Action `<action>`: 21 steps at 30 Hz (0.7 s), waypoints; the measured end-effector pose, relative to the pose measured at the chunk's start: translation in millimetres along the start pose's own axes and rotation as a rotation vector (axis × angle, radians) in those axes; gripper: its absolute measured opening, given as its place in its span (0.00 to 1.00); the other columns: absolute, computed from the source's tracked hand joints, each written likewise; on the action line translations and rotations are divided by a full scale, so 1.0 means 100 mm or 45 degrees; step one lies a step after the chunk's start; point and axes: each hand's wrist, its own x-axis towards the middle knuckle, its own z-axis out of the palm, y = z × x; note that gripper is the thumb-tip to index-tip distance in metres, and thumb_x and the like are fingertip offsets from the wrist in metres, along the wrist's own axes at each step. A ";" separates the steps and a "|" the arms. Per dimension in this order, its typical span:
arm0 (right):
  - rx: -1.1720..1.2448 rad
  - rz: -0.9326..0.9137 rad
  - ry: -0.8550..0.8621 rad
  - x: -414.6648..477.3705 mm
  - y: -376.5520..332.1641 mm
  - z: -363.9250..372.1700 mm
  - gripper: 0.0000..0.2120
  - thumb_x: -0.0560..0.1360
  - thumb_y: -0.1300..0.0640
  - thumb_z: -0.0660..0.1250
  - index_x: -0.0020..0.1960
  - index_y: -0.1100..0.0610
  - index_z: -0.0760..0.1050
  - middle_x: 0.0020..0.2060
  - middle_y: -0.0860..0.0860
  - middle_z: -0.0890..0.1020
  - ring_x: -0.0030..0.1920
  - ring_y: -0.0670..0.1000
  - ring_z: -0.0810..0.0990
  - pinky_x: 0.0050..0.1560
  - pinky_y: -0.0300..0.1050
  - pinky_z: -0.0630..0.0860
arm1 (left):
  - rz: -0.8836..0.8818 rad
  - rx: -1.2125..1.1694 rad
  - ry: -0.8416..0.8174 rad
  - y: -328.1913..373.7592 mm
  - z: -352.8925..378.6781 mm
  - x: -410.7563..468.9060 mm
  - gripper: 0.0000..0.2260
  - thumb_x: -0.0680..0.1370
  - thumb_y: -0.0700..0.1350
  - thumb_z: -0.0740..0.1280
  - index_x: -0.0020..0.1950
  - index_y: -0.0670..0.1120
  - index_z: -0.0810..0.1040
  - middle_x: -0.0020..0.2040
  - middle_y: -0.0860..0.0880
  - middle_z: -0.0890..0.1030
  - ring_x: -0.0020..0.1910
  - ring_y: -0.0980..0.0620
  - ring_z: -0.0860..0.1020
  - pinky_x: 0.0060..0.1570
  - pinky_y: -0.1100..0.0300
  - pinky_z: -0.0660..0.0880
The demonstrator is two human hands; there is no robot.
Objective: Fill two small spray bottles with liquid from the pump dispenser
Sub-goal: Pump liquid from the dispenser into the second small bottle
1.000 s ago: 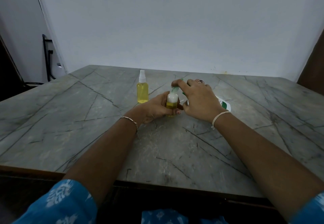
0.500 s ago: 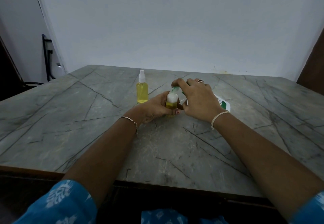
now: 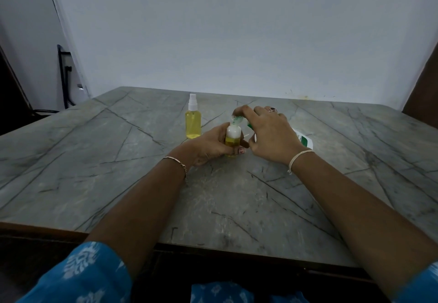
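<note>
My left hand (image 3: 211, 147) grips a small open bottle (image 3: 232, 139) upright on the table; it has yellow liquid low down and white foam above. My right hand (image 3: 270, 134) lies over the pump dispenser (image 3: 304, 139), a white bottle with a green label, mostly hidden behind the hand. The index finger presses on the dispenser's green pump head (image 3: 237, 120), whose nozzle sits right over the small bottle's mouth, and the thumb curls under. A second small spray bottle (image 3: 193, 122), full of yellow liquid with a white spray cap on, stands alone to the left.
The grey marble table (image 3: 118, 172) ends at a white wall behind and a dark wooden edge near me. A black metal frame (image 3: 64, 77) stands off the table's far left corner.
</note>
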 end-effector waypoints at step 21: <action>0.012 -0.022 0.062 0.02 0.00 0.02 0.29 0.69 0.58 0.68 0.67 0.48 0.64 0.50 0.52 0.77 0.52 0.55 0.74 0.55 0.55 0.72 | 0.027 -0.001 -0.005 0.04 0.02 -0.02 0.26 0.72 0.30 0.71 0.68 0.38 0.66 0.57 0.41 0.79 0.57 0.48 0.78 0.63 0.52 0.74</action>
